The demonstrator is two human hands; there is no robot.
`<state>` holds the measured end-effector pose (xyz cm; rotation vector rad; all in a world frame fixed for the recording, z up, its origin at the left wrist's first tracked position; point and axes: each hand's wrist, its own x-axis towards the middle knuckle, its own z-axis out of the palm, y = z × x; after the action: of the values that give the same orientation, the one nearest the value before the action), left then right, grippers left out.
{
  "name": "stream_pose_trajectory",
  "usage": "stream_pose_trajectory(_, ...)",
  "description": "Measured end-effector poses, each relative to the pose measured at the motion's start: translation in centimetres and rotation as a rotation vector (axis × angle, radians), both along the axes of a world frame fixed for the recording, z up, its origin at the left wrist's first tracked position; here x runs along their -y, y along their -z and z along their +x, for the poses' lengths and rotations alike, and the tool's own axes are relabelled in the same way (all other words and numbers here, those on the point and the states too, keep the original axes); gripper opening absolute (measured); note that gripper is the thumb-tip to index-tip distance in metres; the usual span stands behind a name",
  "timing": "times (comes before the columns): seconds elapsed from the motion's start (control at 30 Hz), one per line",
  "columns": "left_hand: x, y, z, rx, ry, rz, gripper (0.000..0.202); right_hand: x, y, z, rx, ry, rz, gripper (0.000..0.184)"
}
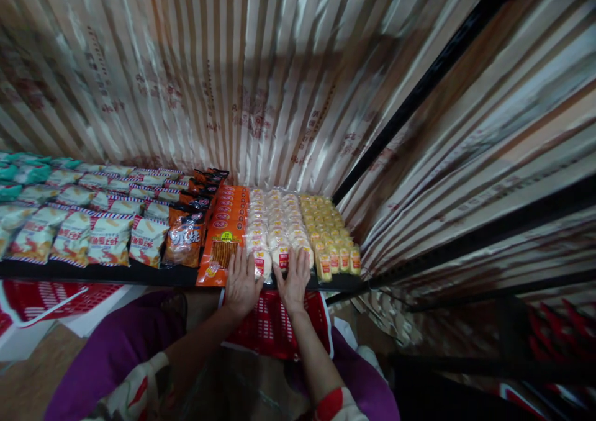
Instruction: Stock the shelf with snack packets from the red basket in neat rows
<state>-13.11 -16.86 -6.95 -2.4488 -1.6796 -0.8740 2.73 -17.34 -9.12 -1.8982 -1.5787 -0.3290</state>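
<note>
Both my hands rest on the front edge of a black shelf [139,274] full of snack packets. My left hand [242,281] lies flat with fingers stretched, touching the front of the rows of white round packets [272,225] beside the orange packets [226,235]. My right hand [295,280] is also flat and spread, its fingertips against the front white packets with red labels. Neither hand grips anything.
Yellow packets [330,235] fill the shelf's right end; dark brown bags [186,238] and white-and-red snack bags [93,235] run to the left. A red basket [274,328] sits below my hands, another red basket [41,297] at the left. Striped plastic sheeting [261,86] hangs behind.
</note>
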Motion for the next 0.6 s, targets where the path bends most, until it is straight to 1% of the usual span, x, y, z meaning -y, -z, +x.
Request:
stream_pose_trajectory(0.13, 0.0, 0.1, 0.0, 0.017, 0.008, 0.043, 0.062, 0.2, -0.2, 0.2, -0.048, 0.013, 0.047, 0.059)
stream_pose_trajectory(0.27, 0.6, 0.2, 0.5, 0.040, 0.072, 0.082, 0.055, 0.3, 0.3, 0.7, -0.089, 0.014, 0.025, 0.057)
stream_pose_trajectory(0.43, 1.9, 1.2, 2.6, 0.060, 0.224, 0.191, 0.040, 0.4, 0.8, 1.1, -0.111, -0.006, -0.039, 0.056)
stream_pose_trajectory(0.6, 2.4, 2.3, 4.4, 0.039, 0.279, 0.249, 0.038, 0.6, 0.3, 1.4, -0.103, 0.001, -0.041, 0.057)
